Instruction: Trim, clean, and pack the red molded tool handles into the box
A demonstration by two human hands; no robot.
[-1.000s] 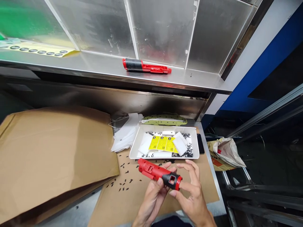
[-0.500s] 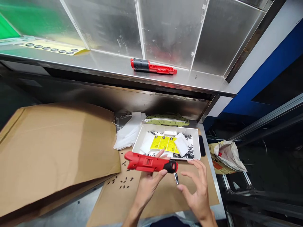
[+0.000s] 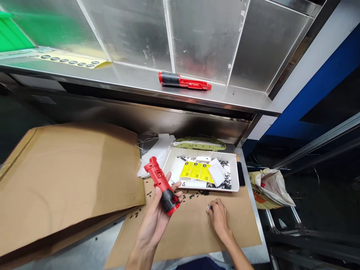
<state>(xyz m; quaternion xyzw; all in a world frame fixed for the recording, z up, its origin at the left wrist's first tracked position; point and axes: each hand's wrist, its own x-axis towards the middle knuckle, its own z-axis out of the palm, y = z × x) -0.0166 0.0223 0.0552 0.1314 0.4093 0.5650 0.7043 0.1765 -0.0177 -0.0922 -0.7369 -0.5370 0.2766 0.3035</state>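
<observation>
My left hand (image 3: 154, 221) is closed around a red and black tubular plastic housing (image 3: 161, 183), held tilted above the cardboard sheet (image 3: 191, 232). Its black collar points down towards me, and its narrower red end points up and left. On the cardboard, the curled fingers of my right hand (image 3: 219, 217) pinch a small shiny metal piece (image 3: 209, 207), shaped like a nail clipper and mostly hidden by the fingers. Small black parts (image 3: 194, 196) lie scattered just beyond my hands.
A white tray (image 3: 165, 165) holds yellow labels (image 3: 194, 170), white pieces and many black bits. Left stands a large cardboard box (image 3: 70, 180). A similar red and black housing (image 3: 184, 81) lies on the metal shelf (image 3: 126, 78). A phone (image 3: 240, 174) and an open sack (image 3: 270, 187) are right.
My left hand has turned the housing from level to steeply tilted and moved it left. My right hand has gone down to the cardboard, its spread fingers closing on the metal piece.
</observation>
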